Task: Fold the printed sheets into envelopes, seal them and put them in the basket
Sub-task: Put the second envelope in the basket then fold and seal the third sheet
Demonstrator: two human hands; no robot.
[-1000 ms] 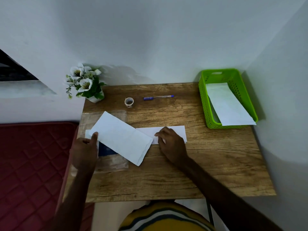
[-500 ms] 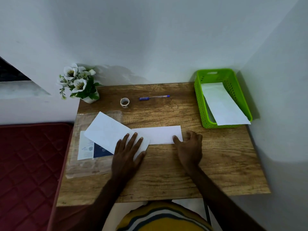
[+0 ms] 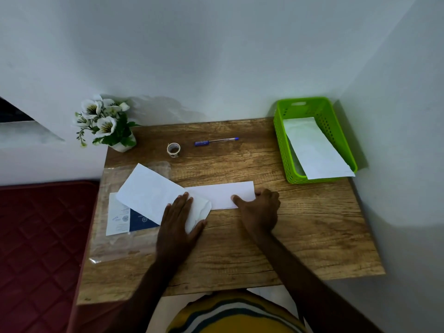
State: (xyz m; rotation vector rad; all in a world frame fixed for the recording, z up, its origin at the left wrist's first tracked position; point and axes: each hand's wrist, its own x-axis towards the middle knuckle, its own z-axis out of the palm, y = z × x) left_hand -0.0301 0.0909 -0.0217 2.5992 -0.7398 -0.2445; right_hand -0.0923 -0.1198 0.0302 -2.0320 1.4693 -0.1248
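A white envelope (image 3: 149, 191) lies slanted on the wooden table (image 3: 312, 236), left of centre. My left hand (image 3: 179, 222) lies flat on its near right end with fingers straight. A folded white sheet (image 3: 221, 192) lies lengthwise beside it, partly under the envelope. My right hand (image 3: 260, 210) grips the sheet's right end, thumb on top and fingers curled round the edge. A printed sheet with a dark blue panel (image 3: 127, 218) lies under the envelope on a clear plastic sleeve (image 3: 115, 246). The green basket (image 3: 281, 145) at the back right holds a white envelope (image 3: 314, 150).
A small tape roll (image 3: 173, 149) and a blue pen (image 3: 216, 141) lie near the back of the table. A pot of white flowers (image 3: 105, 123) stands at the back left corner. A red mattress (image 3: 40, 248) lies left of the table. Walls close in behind and to the right.
My left hand left the envelope's far left edge and came to lie flat on its right end. My right hand slid from the sheet's middle to its right end.
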